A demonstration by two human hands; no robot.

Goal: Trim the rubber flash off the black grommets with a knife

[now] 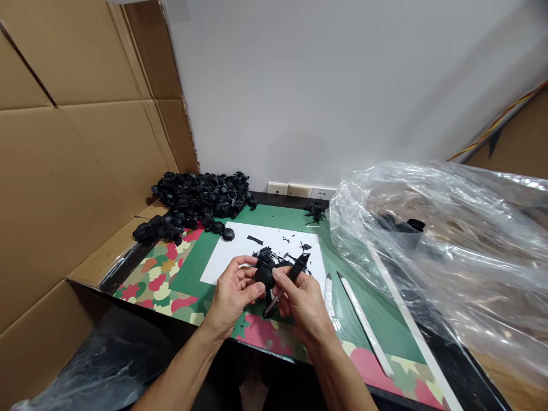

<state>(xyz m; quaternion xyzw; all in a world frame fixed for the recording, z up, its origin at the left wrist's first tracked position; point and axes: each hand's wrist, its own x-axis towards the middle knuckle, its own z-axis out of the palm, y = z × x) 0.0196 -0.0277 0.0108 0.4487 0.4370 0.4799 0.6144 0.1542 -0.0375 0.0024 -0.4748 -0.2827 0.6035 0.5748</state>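
Green mat (274, 220) on desk, white paper (240, 240) just beyond hands. Left hand (231, 294) fingers clamped on round black part (264, 277), held above paper's near edge. Right hand (302, 302) closed around knife (299, 265), thumb touching part. Hands close together. Black scraps (274, 257) just behind part. Pile (201, 200) of black parts well beyond left hand. Plastic bag (449, 245) right of right hand.

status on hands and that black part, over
Left hand gripping black round part. Right hand holding dark tool, fingers on part. Black scraps on white sheet beneath.
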